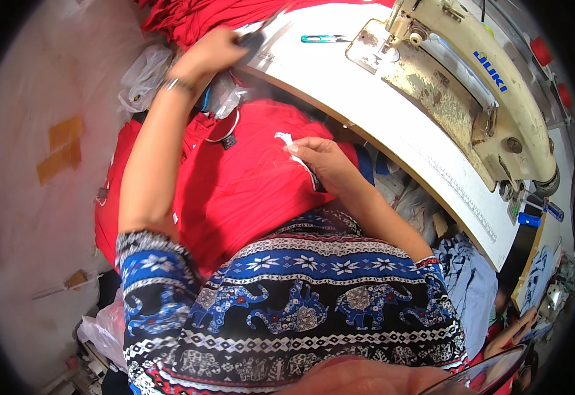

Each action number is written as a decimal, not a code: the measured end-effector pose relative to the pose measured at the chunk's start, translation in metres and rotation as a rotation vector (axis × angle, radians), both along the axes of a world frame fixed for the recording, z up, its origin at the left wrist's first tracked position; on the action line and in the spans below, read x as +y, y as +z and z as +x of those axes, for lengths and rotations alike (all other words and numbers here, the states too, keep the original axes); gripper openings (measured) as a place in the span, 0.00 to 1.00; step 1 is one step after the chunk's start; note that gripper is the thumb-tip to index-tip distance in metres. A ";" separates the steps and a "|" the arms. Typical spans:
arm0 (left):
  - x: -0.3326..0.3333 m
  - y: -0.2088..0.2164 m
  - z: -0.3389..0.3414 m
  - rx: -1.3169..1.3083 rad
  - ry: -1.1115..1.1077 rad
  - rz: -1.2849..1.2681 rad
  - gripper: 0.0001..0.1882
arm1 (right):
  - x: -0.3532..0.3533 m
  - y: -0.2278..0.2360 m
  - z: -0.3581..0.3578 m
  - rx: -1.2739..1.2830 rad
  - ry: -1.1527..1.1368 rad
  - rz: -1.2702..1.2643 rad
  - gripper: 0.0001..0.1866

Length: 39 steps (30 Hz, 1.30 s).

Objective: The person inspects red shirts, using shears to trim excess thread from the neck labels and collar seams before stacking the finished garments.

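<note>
Over red cloth (254, 187), right fingers (308, 147) pinch a white strip (284, 137).

Head-worn fisheye view, close, downward

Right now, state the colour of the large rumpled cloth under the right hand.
The large rumpled cloth is bright red, seen best in the head view.

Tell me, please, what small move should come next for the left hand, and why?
Perhaps lay what look like scissors on the white table: the left hand holds them near its edge, while the right hand alone pinches the white strip over the red cloth.
</note>
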<state>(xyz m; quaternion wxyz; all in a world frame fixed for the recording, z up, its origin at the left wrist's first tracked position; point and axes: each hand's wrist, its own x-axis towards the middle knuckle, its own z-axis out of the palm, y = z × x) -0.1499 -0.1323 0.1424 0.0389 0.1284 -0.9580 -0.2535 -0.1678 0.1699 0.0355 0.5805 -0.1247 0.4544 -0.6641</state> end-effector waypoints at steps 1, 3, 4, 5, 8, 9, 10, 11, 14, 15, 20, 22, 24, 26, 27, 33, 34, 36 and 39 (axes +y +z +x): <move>0.013 0.005 0.034 -0.024 0.051 0.134 0.12 | 0.000 0.002 0.000 0.035 -0.011 0.014 0.07; 0.039 0.017 0.106 -0.080 0.039 0.181 0.07 | -0.002 0.010 0.006 0.098 -0.006 0.033 0.09; 0.062 0.021 0.133 -0.067 0.063 0.317 0.06 | -0.003 0.010 0.006 0.090 -0.016 0.026 0.09; 0.072 0.022 0.160 -0.164 0.039 0.348 0.07 | -0.005 0.011 0.007 0.082 -0.015 0.015 0.09; 0.106 0.015 0.217 -0.310 0.037 0.420 0.12 | -0.009 0.008 0.005 0.128 0.004 0.019 0.07; 0.119 0.013 0.226 -0.337 0.079 0.425 0.14 | -0.011 0.007 0.004 0.157 0.017 0.026 0.06; 0.130 0.022 0.225 -0.454 0.105 0.386 0.15 | -0.012 0.007 0.004 0.175 0.028 0.038 0.05; 0.135 0.020 0.226 -0.443 0.112 0.389 0.16 | -0.012 0.008 0.004 0.192 0.036 0.051 0.05; 0.142 0.010 0.223 -0.369 0.110 0.396 0.17 | -0.013 0.014 0.008 0.228 0.054 0.031 0.05; 0.142 0.007 0.220 -0.338 0.104 0.397 0.18 | -0.013 0.016 0.009 0.239 0.058 0.016 0.05; 0.145 0.002 0.200 -0.335 0.053 0.382 0.17 | -0.009 0.016 0.011 0.291 0.086 -0.012 0.04; 0.146 0.000 0.199 -0.315 0.028 0.351 0.17 | -0.008 0.020 0.014 0.275 0.082 -0.038 0.04; 0.147 -0.007 0.203 -0.256 0.008 0.325 0.16 | -0.009 0.030 0.019 0.228 0.056 -0.105 0.04; 0.148 -0.007 0.206 -0.320 0.025 0.305 0.16 | -0.008 0.027 0.018 0.281 0.080 -0.111 0.05; 0.148 -0.007 0.208 -0.352 0.034 0.296 0.16 | -0.008 0.025 0.018 0.307 0.093 -0.114 0.05; 0.142 -0.022 0.217 -0.336 0.052 0.550 0.15 | -0.009 0.013 0.020 0.292 0.004 -0.118 0.08; 0.142 -0.028 0.213 -0.223 0.127 0.778 0.12 | -0.008 0.012 0.019 0.208 -0.015 -0.086 0.08; 0.141 -0.037 0.198 0.021 0.280 1.221 0.08 | -0.006 0.010 0.017 0.037 -0.052 -0.025 0.10; 0.114 -0.025 0.150 0.020 0.255 0.996 0.07 | 0.011 -0.013 0.001 0.286 0.132 -0.055 0.14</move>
